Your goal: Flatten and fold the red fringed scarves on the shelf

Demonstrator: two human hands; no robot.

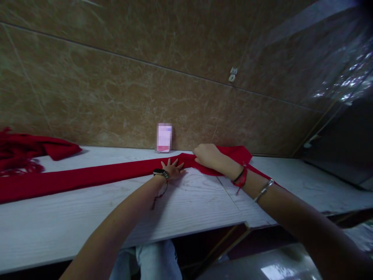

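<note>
A long red scarf [87, 177] stretches across the white wooden tabletop as a narrow folded band, running from the left edge of view to the right. My left hand [173, 170] presses on the band with its fingers spread. To the right, the fingers of my right hand [208, 156] are curled closed on the scarf. Beyond that hand the cloth widens into a loose, unfolded part, partly hidden under my forearm. A fringed red bundle of cloth [43, 146] lies at the far left, against the wall.
A phone-like item [164, 137], its face blurred, leans on the brown marbled wall [122, 97] behind the scarf. A small white fixture [232, 74] is on the wall. Open shelving shows below the front edge of the tabletop [186, 206]. At far right stands a dark object [344, 144].
</note>
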